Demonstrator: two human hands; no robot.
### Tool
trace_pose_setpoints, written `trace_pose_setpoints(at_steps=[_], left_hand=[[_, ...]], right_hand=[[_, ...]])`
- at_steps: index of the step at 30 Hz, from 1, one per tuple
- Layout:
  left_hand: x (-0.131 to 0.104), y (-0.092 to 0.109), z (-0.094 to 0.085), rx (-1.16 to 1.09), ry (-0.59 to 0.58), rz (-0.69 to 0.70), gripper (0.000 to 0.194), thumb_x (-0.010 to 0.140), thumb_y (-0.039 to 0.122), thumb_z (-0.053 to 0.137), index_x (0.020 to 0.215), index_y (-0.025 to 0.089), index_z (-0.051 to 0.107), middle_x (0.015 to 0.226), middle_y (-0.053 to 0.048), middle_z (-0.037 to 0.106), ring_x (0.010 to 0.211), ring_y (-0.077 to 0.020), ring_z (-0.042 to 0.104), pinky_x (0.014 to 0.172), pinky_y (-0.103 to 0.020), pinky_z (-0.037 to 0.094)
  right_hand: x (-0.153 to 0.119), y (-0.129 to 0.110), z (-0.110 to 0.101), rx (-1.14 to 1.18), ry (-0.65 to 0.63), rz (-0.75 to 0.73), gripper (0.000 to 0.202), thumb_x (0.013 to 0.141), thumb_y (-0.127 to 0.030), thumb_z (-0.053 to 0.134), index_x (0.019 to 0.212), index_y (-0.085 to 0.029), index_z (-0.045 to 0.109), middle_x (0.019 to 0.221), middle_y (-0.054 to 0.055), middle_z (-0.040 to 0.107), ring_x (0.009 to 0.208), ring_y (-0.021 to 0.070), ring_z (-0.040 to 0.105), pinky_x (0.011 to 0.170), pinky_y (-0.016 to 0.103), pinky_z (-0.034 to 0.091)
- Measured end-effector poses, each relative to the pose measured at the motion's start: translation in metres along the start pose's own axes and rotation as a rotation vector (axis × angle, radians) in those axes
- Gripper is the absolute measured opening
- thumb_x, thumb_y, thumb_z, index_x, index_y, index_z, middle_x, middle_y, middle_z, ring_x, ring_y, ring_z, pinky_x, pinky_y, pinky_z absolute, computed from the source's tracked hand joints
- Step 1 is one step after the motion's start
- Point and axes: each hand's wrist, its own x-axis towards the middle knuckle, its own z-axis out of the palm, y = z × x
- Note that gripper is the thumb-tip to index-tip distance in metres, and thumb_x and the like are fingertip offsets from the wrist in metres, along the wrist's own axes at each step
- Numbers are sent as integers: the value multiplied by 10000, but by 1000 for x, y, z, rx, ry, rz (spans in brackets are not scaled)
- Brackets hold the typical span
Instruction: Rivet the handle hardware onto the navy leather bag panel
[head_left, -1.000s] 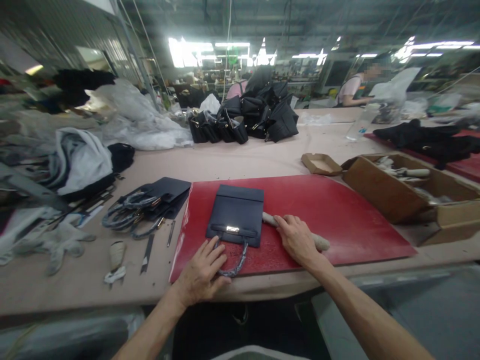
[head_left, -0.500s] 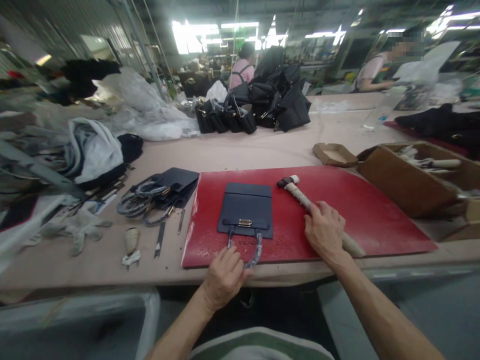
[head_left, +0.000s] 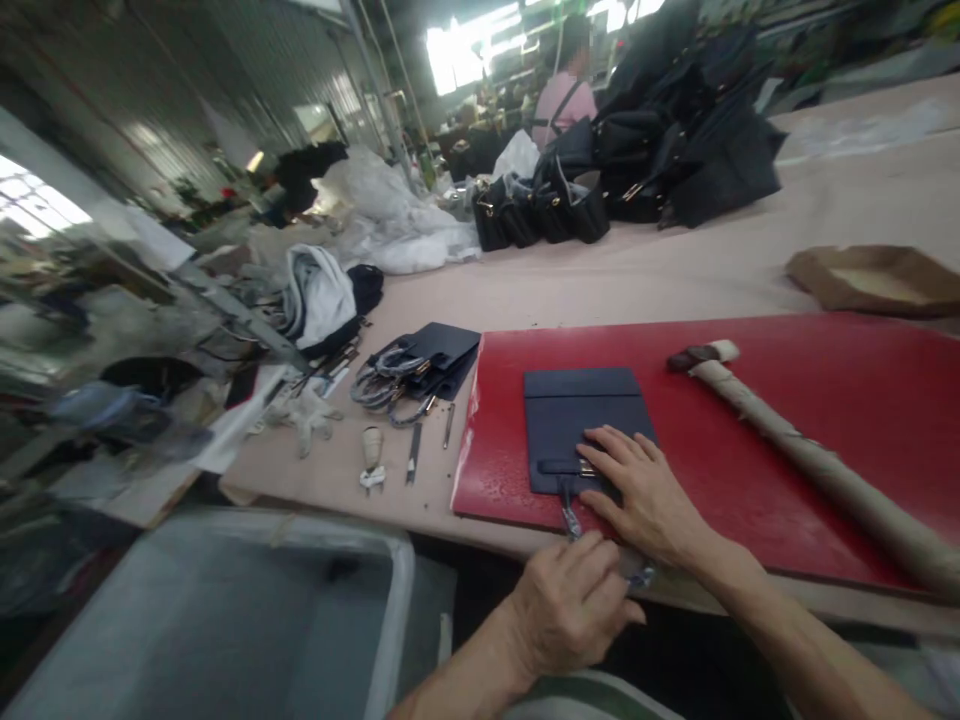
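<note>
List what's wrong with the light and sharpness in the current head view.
Head view: the window at the top is blown out to white; head view: the background clutter along the left edge is soft and smeared; head view: the dark panel looks underlit, its surface detail faint; head view: the red board carries a dull sheen.

Left hand [head_left: 574, 602] curled, right hand [head_left: 645, 495] palm down, fingers [head_left: 613, 448] extended, bare forearms [head_left: 780, 615] angled inward

The table [head_left: 442, 300] bears a board [head_left: 750, 490], panels [head_left: 454, 345] at its left edge, a rod [head_left: 448, 426], a strip [head_left: 413, 455], a pronged tool [head_left: 372, 452] and a glove [head_left: 305, 414], with bags [head_left: 585, 205], plastic [head_left: 409, 240] and a tray [head_left: 814, 282] farther back.
</note>
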Motion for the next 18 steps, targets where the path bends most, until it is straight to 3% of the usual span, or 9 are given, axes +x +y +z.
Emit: trace_pose_setpoints(at_steps=[3, 7, 10, 13, 16, 18], left_hand=[[-6, -17, -18, 26, 96, -84, 138, 942, 210, 556, 974, 93, 623, 1105, -139, 691, 1129, -239, 642, 971, -334, 564], [-29, -71, -58, 308, 142, -450, 93, 920, 113, 580, 981, 143, 643, 966, -72, 696, 930, -180, 660, 854, -304, 545], [-50, -125, -99, 527, 62, -845, 183, 974, 268, 527, 954, 146, 662, 928, -85, 688, 901, -234, 659, 799, -358, 520], [-67, -168, -142, 731, -104, -1249, 345, 948, 371, 528, 1129, 111, 663, 1124, -165, 663, 1069, -328, 633, 877, -427, 501], [-81, -197, -170, 670, -281, -1504, 608, 874, 524, 583, 1221, 26, 615, 1197, -247, 649, 1163, -389, 599, 963, -448, 465], [-89, -214, -179, 558, -398, -1587, 641, 799, 604, 617, 1136, 59, 657, 1120, -244, 684, 1113, -419, 617, 897, -453, 467]], right_hand=[[-1, 8, 10, -81, 40, -70, 477, 979, -476, 512, 1375, -213, 549, 1485, 77, 483, 1368, 301, 433, 1092, 569, 369], [-2, 11, 14, -126, 81, -109, 502, 1012, -537, 412, 1358, -207, 565, 1469, 80, 501, 1345, 300, 459, 1059, 557, 395], [0, 12, 15, -103, 96, -105, 496, 1009, -542, 412, 1339, -213, 580, 1456, 73, 516, 1332, 308, 471, 1043, 569, 399], [1, 11, 13, -61, 39, -65, 489, 993, -518, 463, 1358, -211, 569, 1473, 74, 497, 1352, 320, 452, 1060, 598, 392], [0, 4, 5, -14, -37, 0, 484, 958, -474, 551, 1365, -214, 571, 1497, 65, 471, 1390, 312, 414, 1113, 609, 360], [0, -1, -1, 15, -95, 55, 490, 927, -445, 610, 1363, -223, 580, 1509, 52, 458, 1415, 298, 385, 1152, 602, 325]])
